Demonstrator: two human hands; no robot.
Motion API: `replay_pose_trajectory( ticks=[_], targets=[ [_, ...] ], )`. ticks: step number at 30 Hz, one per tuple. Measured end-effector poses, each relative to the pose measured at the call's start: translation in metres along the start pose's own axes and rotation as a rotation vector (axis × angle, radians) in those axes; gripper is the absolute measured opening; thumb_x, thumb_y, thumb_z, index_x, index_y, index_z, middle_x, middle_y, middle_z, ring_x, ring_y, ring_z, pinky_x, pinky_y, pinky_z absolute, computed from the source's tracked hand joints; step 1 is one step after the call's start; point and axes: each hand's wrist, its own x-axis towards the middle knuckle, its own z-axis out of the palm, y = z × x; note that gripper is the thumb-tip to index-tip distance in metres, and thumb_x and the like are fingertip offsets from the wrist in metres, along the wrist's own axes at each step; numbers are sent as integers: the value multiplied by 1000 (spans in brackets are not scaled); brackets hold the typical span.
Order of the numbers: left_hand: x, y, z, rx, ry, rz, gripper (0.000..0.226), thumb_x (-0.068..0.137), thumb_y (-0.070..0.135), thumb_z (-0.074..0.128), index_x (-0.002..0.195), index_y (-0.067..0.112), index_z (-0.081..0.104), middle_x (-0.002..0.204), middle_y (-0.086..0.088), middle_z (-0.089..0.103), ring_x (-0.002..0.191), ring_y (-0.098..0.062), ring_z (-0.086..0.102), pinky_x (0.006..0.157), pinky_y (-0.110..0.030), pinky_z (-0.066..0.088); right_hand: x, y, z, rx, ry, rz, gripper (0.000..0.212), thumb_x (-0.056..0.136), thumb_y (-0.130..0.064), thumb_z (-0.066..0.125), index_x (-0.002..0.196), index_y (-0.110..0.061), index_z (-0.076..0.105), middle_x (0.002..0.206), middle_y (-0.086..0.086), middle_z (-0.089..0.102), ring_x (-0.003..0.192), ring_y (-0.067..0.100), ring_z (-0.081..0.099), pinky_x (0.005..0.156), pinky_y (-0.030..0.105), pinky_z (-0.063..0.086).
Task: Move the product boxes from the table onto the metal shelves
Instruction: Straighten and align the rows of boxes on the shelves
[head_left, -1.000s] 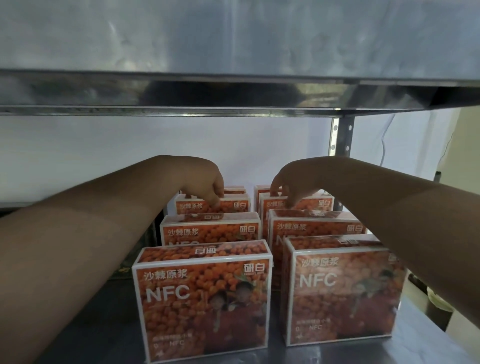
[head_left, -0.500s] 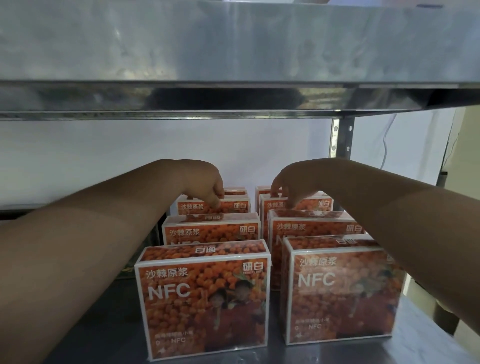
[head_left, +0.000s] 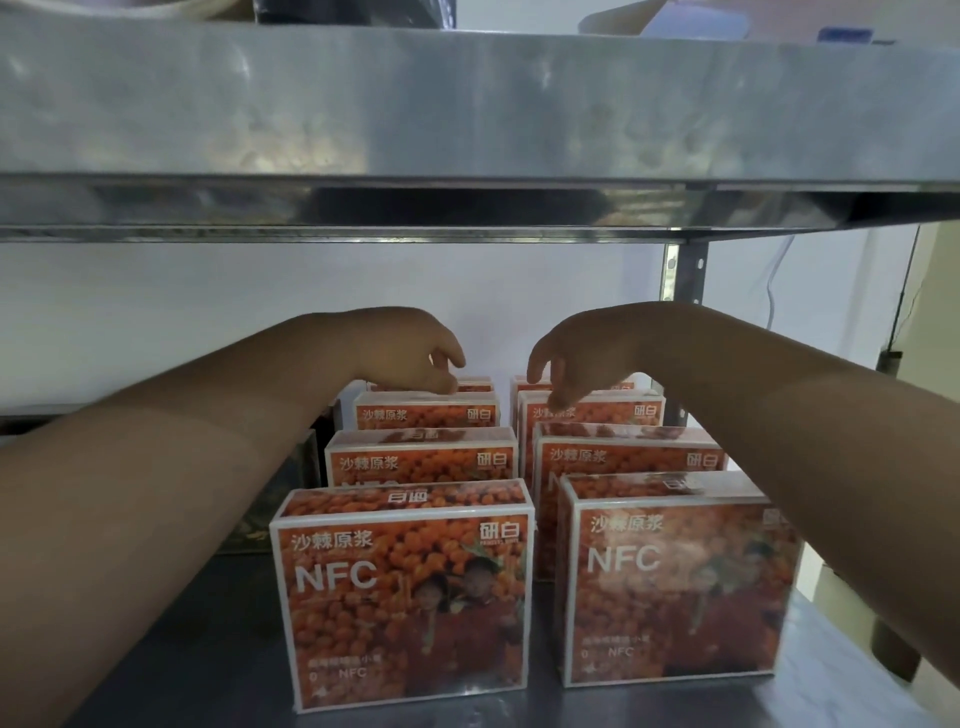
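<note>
Orange product boxes marked NFC stand upright in two rows running back along the metal shelf (head_left: 171, 670). The nearest left box (head_left: 405, 597) and nearest right box (head_left: 670, 582) face me. My left hand (head_left: 415, 358) hovers over the top of a box at the back of the left row (head_left: 426, 410), fingers loosely curled and apart, fingertips just at its top edge. My right hand (head_left: 566, 358) hangs above a rear box of the right row (head_left: 592, 413), fingers spread downward, gripping nothing.
The upper metal shelf (head_left: 467, 130) spans the view just above my hands. A slotted shelf post (head_left: 685, 291) stands at the back right. A white wall lies behind the rows. Dark objects sit left of the left row (head_left: 306, 457).
Both hands have lifted off the rear boxes and opened their fingers. The boxes stay in place, and the view has tilted up slightly.
</note>
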Motion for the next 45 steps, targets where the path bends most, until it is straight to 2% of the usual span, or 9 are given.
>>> replay_pose_trajectory(
  ticks=[5, 10, 14, 16, 21, 26, 30, 35, 45],
  targets=[
    [-16, 15, -15, -263, -74, 16, 35, 91, 50, 62, 124, 36, 66, 106, 21, 68, 91, -5, 69, 81, -26, 60, -17, -12, 1, 36, 11, -72, 28, 88, -39, 70, 114, -28, 74, 113, 2, 72, 108, 28, 68, 88, 39, 54],
    [-33, 23, -16, -136, -249, -1, 44, 83, 57, 70, 121, 37, 65, 113, 20, 64, 103, -5, 61, 92, -32, 55, -44, -11, 3, -31, -40, -28, 43, 102, -46, 51, 135, -21, 62, 136, -1, 61, 125, 22, 56, 99, 29, 40],
    [-43, 27, -8, -69, -317, -37, 41, 74, 52, 81, 111, 39, 67, 107, 17, 66, 93, -8, 65, 84, -34, 57, -50, -3, 12, -116, -129, -3, 48, 93, -54, 60, 129, -22, 64, 124, 0, 66, 112, 19, 62, 93, 35, 50],
    [-45, 31, -3, 42, -285, -35, 40, 73, 51, 81, 108, 37, 66, 105, 15, 65, 89, -10, 65, 82, -36, 57, -48, -1, 19, -154, -139, -2, 44, 90, -48, 65, 127, -24, 65, 120, -1, 67, 103, 17, 64, 78, 30, 51],
    [-50, 31, 10, 169, -173, -13, 46, 76, 54, 76, 114, 33, 65, 103, 12, 63, 90, -13, 64, 81, -38, 56, -36, 4, 34, -209, -60, -2, 35, 87, -37, 68, 120, -26, 68, 108, -6, 68, 98, 17, 65, 88, 37, 55],
    [-55, 33, 12, 175, -120, -27, 44, 81, 51, 74, 119, 31, 64, 103, 15, 61, 90, -8, 59, 76, -28, 51, -27, 7, 39, -208, -11, -17, 32, 84, -33, 72, 115, -27, 68, 97, -8, 69, 89, 15, 66, 82, 35, 56],
    [-55, 34, 11, 175, -128, -37, 38, 81, 50, 74, 113, 30, 67, 97, 14, 64, 86, -9, 61, 80, -35, 55, -25, 10, 44, -195, 17, -26, 33, 87, -34, 71, 119, -25, 67, 98, -8, 67, 89, 13, 65, 73, 29, 48],
    [-53, 34, 11, 177, -129, -38, 37, 81, 48, 74, 113, 31, 68, 100, 12, 66, 89, -12, 63, 83, -40, 56, -26, 10, 45, -181, 27, -13, 36, 89, -32, 71, 124, -24, 66, 104, -7, 68, 94, 15, 65, 84, 32, 53],
    [-52, 32, 15, 201, -101, -40, 33, 81, 48, 73, 109, 31, 68, 94, 12, 64, 84, -12, 62, 80, -39, 56, -26, 12, 53, -143, 68, -8, 37, 89, -29, 68, 126, -25, 64, 107, -7, 68, 93, 13, 65, 83, 30, 53]
  ],
)
